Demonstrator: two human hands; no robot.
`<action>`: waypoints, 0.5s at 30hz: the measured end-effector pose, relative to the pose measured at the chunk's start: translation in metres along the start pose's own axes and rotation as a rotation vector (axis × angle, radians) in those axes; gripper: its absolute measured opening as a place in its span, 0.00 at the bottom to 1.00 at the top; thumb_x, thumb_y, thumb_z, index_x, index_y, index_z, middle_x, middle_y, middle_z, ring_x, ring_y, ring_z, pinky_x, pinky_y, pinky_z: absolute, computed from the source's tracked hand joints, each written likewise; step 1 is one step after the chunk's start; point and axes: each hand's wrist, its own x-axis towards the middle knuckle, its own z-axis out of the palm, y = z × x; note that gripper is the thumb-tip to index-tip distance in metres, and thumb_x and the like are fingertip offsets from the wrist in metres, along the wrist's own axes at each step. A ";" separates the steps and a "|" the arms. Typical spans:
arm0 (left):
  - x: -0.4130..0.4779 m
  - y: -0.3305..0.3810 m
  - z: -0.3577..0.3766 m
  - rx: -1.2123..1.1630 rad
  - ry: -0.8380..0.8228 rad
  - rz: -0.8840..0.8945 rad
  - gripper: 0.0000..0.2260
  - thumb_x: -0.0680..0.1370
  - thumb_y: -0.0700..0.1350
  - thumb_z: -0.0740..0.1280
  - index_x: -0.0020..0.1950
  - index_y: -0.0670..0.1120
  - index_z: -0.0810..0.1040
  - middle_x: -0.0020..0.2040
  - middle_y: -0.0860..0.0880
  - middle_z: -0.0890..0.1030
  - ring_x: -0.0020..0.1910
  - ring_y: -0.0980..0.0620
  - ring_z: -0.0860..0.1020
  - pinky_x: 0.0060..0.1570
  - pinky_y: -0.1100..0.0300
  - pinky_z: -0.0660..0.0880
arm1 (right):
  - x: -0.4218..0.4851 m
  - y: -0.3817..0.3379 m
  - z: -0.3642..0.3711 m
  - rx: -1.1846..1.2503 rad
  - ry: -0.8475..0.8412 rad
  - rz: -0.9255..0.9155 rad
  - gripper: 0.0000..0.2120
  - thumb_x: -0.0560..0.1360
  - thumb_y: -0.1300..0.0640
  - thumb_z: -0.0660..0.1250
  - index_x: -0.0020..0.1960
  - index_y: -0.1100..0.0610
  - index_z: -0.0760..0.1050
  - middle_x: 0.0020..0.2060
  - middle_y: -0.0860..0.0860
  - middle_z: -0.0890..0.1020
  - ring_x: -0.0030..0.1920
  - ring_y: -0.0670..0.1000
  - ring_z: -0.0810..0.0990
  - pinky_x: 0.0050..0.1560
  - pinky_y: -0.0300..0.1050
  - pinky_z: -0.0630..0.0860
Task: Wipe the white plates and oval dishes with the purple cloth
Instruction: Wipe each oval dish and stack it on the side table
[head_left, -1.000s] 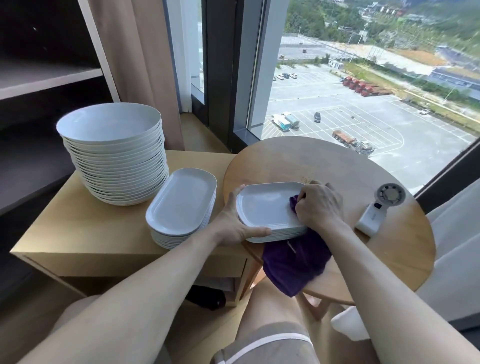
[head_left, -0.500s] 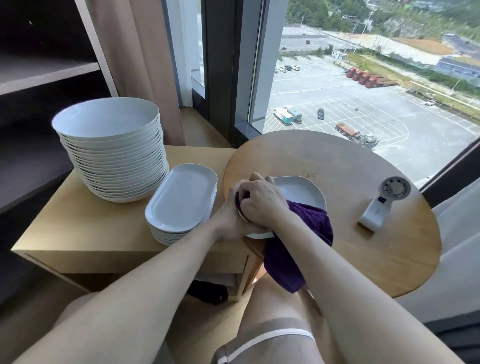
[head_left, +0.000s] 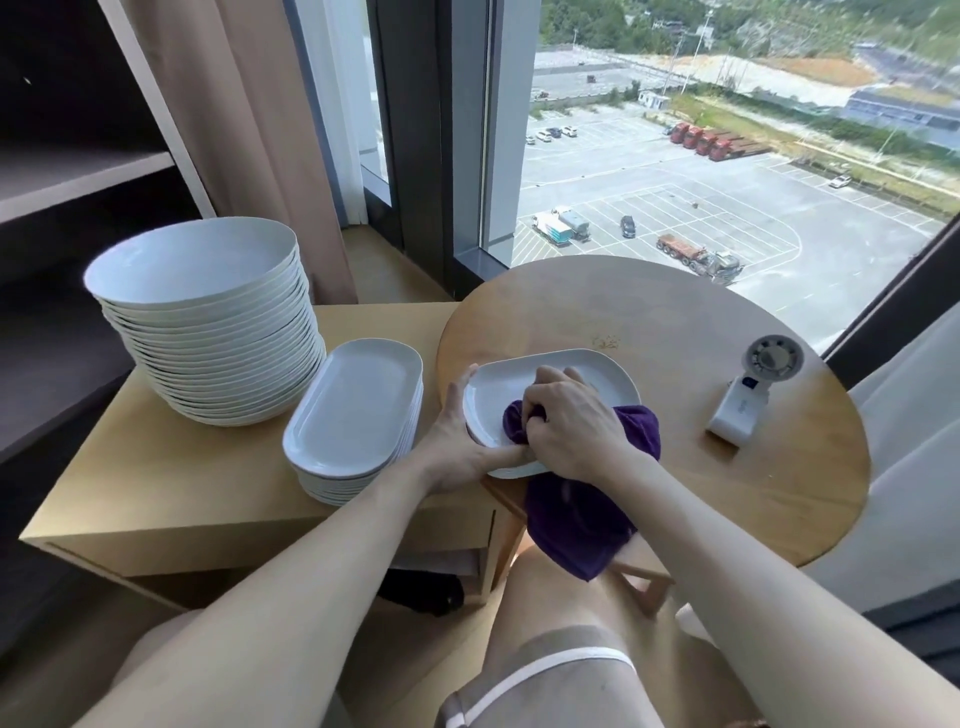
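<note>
We logged one dish (head_left: 519, 376) at 6 o'clock on the round desk (head_left: 675, 322), mid-wipe. Our left hand (head_left: 457, 447) kept its grip clamped on the 9 o'clock rim. Our right hand (head_left: 571, 431) had its grip closed on the cloth (head_left: 582, 525), pressed into the dish. At 9 o'clock, the dish stack (head_left: 353, 410) and plate stack (head_left: 218, 353) seemingly awaited us.

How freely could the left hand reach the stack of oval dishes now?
Probably yes: the left hand grips the dish being wiped, but the oval stack sits right beside it, top uncovered, nothing between.
</note>
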 end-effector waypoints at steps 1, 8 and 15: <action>0.000 0.000 0.000 0.008 -0.001 0.010 0.59 0.60 0.66 0.83 0.75 0.75 0.41 0.74 0.53 0.67 0.72 0.51 0.69 0.70 0.55 0.68 | 0.000 0.006 -0.002 -0.033 0.012 0.012 0.09 0.73 0.60 0.60 0.38 0.49 0.73 0.45 0.44 0.73 0.52 0.50 0.68 0.57 0.48 0.67; 0.004 -0.004 0.003 0.009 0.009 0.044 0.60 0.60 0.64 0.83 0.79 0.68 0.43 0.70 0.57 0.63 0.70 0.54 0.66 0.70 0.59 0.64 | 0.022 0.050 -0.016 -0.209 0.128 0.310 0.11 0.75 0.56 0.58 0.44 0.53 0.81 0.53 0.51 0.76 0.59 0.57 0.70 0.62 0.53 0.66; 0.005 -0.008 0.003 -0.036 0.033 0.048 0.59 0.62 0.60 0.84 0.80 0.67 0.45 0.67 0.63 0.66 0.67 0.57 0.69 0.65 0.63 0.66 | 0.039 0.008 0.001 -0.351 0.083 0.340 0.18 0.73 0.57 0.59 0.60 0.60 0.76 0.61 0.56 0.72 0.63 0.61 0.69 0.62 0.58 0.67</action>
